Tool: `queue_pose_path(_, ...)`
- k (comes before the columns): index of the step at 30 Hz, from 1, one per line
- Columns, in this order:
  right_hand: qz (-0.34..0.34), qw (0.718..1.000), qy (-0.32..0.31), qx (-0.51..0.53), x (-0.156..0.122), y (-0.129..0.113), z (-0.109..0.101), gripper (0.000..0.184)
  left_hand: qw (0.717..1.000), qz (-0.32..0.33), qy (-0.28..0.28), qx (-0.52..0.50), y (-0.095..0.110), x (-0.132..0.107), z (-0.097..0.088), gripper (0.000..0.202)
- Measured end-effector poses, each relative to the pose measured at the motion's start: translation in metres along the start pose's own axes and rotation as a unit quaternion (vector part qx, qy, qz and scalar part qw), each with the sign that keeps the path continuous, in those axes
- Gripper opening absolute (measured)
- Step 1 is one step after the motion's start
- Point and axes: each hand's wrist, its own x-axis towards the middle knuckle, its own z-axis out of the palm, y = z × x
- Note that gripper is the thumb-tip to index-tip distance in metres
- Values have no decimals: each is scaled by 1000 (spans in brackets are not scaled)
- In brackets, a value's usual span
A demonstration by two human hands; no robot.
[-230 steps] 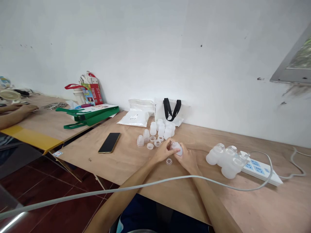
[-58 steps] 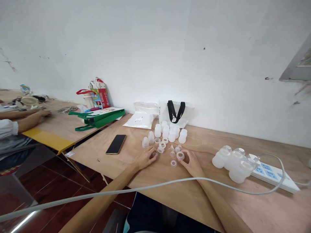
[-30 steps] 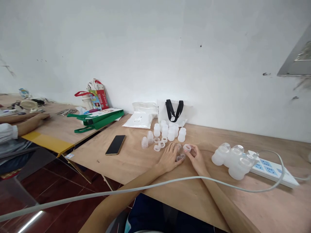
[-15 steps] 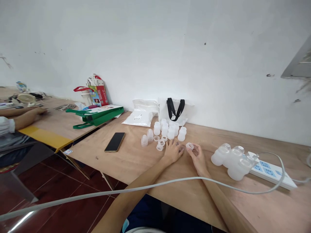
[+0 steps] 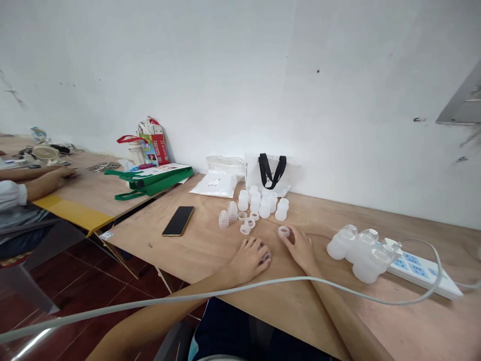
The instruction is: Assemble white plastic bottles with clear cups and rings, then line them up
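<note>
My right hand pinches a translucent screw ring between thumb and fingers, low over the wooden table. To its left, my left hand curls over a small clear piece, mostly hidden by the fingers. Beyond my hands, several loose translucent rings lie on the wood. Two clear domed caps stand to their left. Several frosted baby bottle bodies stand behind the rings. On the right is a group of frosted bottles with domed caps.
A white cable crosses in front of my forearms, near a power strip. A phone lies at left. White plastic packets and a black-handled bag rest by the wall. Another person's arm is at the neighbouring table.
My left hand has drawn back toward me and left, with the small clear piece under its fingers. My right hand has shifted slightly left and lowered the ring, which now sits more level.
</note>
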Motion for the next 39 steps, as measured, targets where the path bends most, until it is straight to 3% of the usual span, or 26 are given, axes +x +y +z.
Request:
queue_pose_path(4, -109, 992, -10, -63, 0, -20, 4, 42, 997, -72, 35, 5, -23, -34, -14, 16)
queue_pose_path(9, -255, 960, -93, -65, 5, -65, 19, 50, 985, -148, 59, 63, -53, -41, -19, 17)
queue_pose_path(13, -282, 946, -118, -105, 24, -100, 42, 60, 985, -148, 42, 84, -60, -39, -17, 17)
queue_pose_path(16, -277, 940, -150, -132, 47, -113, 56, 56, 982, -156, 52, 95, -62, -40, -14, 14)
queue_pose_path(20, -260, 936, -181, -154, 66, -117, 61, 46, 981, -157, 54, 97, -62, -42, -13, 13)
queue_pose_path(27, -254, 927, -209, -180, 67, -126, 61, 37, 979, -191, -2, 67, -49, -45, -26, 18)
queue_pose_path(33, -269, 922, -185, -209, 51, -122, 56, 28, 993, -118, -7, 22, -46, -49, -28, 17)
queue_pose_path(36, -267, 918, -181, -229, 38, -111, 47, 23, 994, -103, -2, 32, -47, -38, -22, 16)
queue_pose_path(39, -250, 922, -151, -254, 27, -98, 39, 31, 994, -97, -2, 41, -48, -15, -14, 18)
